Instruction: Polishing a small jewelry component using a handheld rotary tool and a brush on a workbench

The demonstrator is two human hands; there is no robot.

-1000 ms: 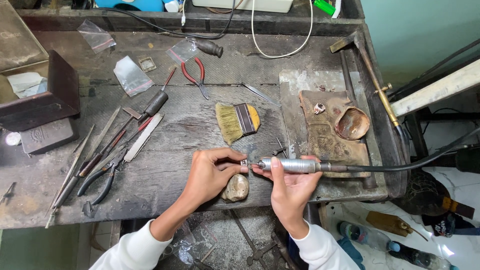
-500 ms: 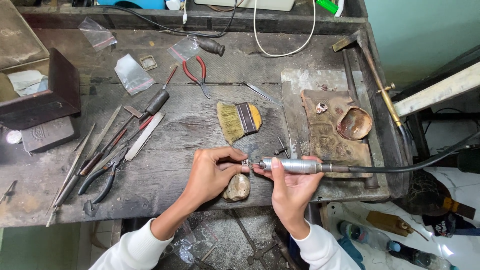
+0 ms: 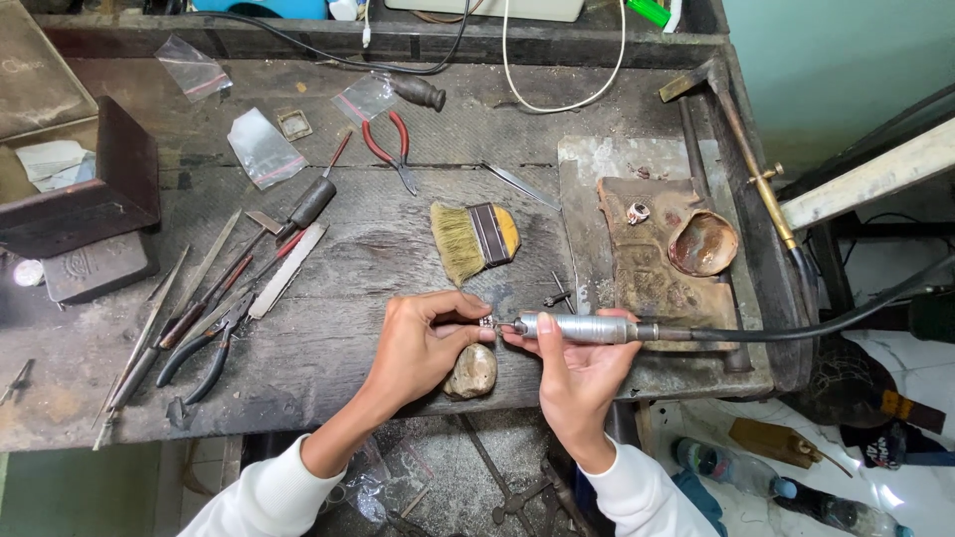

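Two hands: met over the front edge of the wooden bench [image 3: 378, 398], just above the worn bench peg [image 3: 472, 370].
Workpiece: a small metal piece [image 3: 487, 322], too small to identify, pinched in the fingertips of the left hand [image 3: 423, 343], directly above the peg.
Rotary handpiece [image 3: 577, 327]: gripped by the right hand [image 3: 587, 373], fingers wrapped narrowly around the barrel.
Axis: handpiece laid horizontal, tip pointed left at the piece, apparently touching.
Cable [image 3: 826, 318]: led rightward from the peg.
Brush [image 3: 475, 239]: behind the peg.
Pliers [image 3: 199, 348]: left of the peg.
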